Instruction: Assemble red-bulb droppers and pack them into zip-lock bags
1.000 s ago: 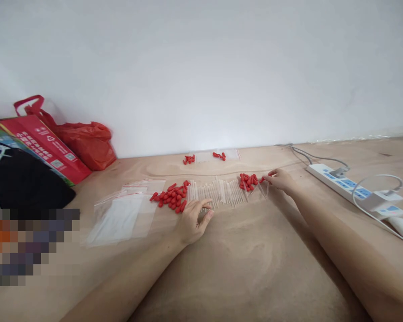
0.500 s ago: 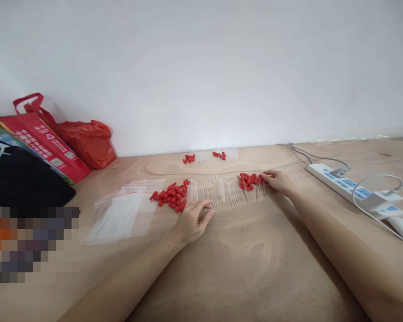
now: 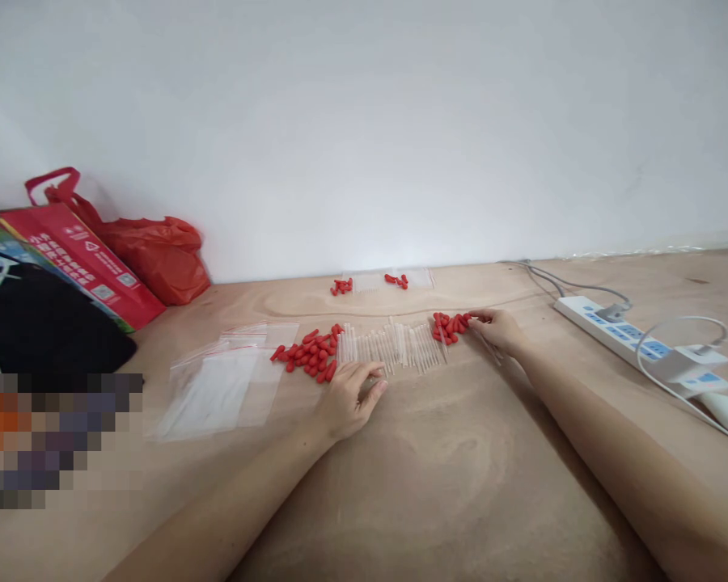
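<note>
A row of clear plastic tubes [image 3: 394,346] lies on the wooden table [image 3: 437,477], with a heap of red caps [image 3: 309,352] at its left end and a smaller heap of red caps [image 3: 450,326] at its right end. My left hand [image 3: 347,398] rests just below the left heap, its fingers curled in a pinch on a clear tube. My right hand [image 3: 496,329] sits at the right heap, fingers closed on a clear tube that slants down to the right.
Clear zip bags [image 3: 218,386] lie left of the caps. Two small bags with red caps [image 3: 376,282] sit near the wall. Red bags [image 3: 139,250] and dark cloth [image 3: 36,323] crowd the left. A white power strip [image 3: 631,339] with cables lies at the right.
My right hand has slid left to the small heap of caps, and two loose tubes that lay beside it are gone from the table. The left hand has barely moved.
</note>
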`<act>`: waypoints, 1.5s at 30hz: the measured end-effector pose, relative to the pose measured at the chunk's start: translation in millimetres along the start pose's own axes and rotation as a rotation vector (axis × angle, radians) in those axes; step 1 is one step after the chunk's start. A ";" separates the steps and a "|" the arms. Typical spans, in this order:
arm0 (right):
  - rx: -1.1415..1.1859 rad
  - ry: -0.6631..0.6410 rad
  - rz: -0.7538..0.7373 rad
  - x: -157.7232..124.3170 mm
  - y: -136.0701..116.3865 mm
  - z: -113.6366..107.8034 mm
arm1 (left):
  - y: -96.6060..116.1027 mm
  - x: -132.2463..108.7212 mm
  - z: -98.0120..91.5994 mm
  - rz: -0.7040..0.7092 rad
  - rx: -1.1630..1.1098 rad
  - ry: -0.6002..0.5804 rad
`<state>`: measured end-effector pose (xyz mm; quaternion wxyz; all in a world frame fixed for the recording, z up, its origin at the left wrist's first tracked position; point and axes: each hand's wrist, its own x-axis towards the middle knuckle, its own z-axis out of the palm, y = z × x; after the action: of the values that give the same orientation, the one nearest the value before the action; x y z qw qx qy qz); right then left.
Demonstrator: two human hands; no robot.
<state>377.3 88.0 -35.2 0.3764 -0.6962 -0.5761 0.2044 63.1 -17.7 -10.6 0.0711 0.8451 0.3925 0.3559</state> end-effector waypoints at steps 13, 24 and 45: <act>-0.091 0.096 -0.103 -4.6 -10.6 -5.8 | 0.0 -0.1 1.2 0.016 0.000 0.006; -0.199 -0.083 -0.523 -12.7 -20.1 7.8 | -7.6 4.4 -3.8 -0.188 0.280 0.158; -0.312 0.009 -0.559 -23.7 -28.5 8.4 | -27.9 8.1 -11.3 -0.449 0.423 0.192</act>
<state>346.8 69.3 -22.5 0.3093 -0.5612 -0.7677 -0.0008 42.0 5.3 -9.0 -0.0670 0.6961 0.6392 0.3200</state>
